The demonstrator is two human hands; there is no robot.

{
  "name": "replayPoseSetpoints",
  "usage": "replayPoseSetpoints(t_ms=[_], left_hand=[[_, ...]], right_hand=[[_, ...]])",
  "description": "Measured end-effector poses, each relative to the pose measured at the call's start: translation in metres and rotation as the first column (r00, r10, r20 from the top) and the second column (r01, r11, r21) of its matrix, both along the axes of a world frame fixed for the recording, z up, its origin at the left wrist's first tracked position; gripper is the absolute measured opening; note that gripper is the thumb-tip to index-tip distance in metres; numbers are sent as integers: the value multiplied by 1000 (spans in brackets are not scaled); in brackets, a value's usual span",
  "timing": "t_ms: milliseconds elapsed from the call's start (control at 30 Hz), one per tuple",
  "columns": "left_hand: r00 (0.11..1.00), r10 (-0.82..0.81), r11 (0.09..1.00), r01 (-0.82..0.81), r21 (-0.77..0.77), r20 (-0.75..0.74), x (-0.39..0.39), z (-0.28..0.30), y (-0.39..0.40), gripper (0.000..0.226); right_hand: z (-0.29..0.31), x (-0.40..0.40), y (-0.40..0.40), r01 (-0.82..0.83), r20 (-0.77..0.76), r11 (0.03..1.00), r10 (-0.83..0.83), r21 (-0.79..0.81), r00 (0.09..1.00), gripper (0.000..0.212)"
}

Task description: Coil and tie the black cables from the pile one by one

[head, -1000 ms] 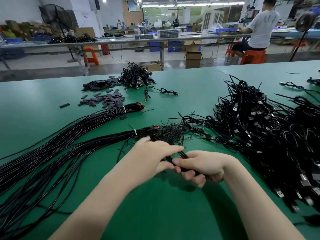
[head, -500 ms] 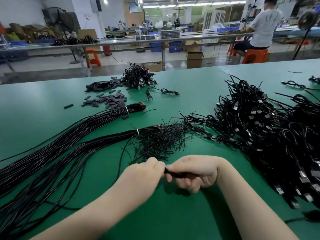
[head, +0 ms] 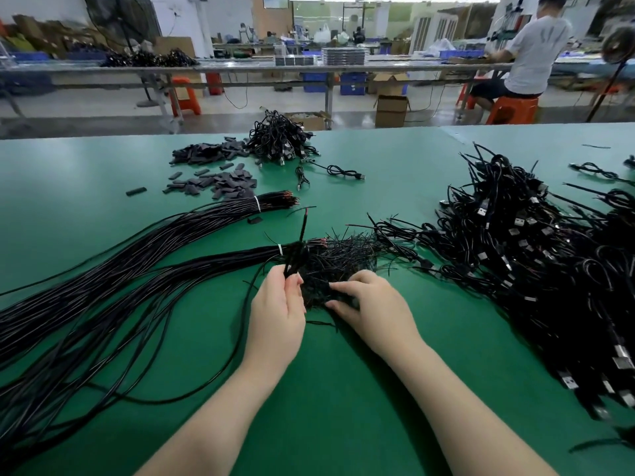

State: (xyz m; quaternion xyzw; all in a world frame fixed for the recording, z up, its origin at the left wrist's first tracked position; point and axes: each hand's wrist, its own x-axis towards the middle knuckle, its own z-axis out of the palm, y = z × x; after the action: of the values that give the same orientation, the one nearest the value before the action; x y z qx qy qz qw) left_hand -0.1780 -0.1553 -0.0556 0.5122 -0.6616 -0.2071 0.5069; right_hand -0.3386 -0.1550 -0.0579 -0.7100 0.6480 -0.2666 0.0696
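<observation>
A small folded black cable (head: 294, 261) sticks up from the left hand (head: 276, 312), pinched btwn thumb & fingers, w/ one thin end pointing up. It sits just in front of a heap of thin black twist ties (head: 338, 261) in the middle of the green table (head: 343, 389). The right hand (head: 372, 305) is beside the left one, a little apart, fingers bent & digging into the near edge of the ties. Can't tell if it has hold of one yet.

To the left, 2 long bundles of straight black cables (head: 137, 269) lie on the table, each w/ a white band near the tip, & they fan out toward the near left corner. To the right is a big messy pile of black cables w/ silver plugs (head: 536, 259), well apart from the hands.

Farther back on the table: a small heap of tied cables (head: 280, 139), a few loose ones near it, & a scatter of short dark flat pieces (head: 213, 180).

Way behind, past the table, a person in a white shirt (head: 531, 53) sits on an orange stool at a long bench.
</observation>
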Motion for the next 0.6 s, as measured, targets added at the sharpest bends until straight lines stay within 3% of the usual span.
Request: replayPoseSetpoints(t_ms=[200, 300, 433, 600], left_hand=[[988, -4, 994, 21, 106, -155, -3, -3, -7, 20], [987, -27, 992, 47, 121, -157, -2, -3, -6, 20], [999, -19, 993, 23, 113, -39, -2, -1, -4, 22], [968, -77, 991, 48, 124, 238, -5, 3, 4, 28]], right_hand=[[6, -5, 0, 43, 163, 999, -39, -19, 986, 17], [14, -6, 1, 93, 223, 993, -75, -73, 972, 8], [39, -12, 6, 72, 208, 978, -31, -196, 978, 6], [67, -3, 15, -217, 33, 930, 238, -298, 971, 2]])
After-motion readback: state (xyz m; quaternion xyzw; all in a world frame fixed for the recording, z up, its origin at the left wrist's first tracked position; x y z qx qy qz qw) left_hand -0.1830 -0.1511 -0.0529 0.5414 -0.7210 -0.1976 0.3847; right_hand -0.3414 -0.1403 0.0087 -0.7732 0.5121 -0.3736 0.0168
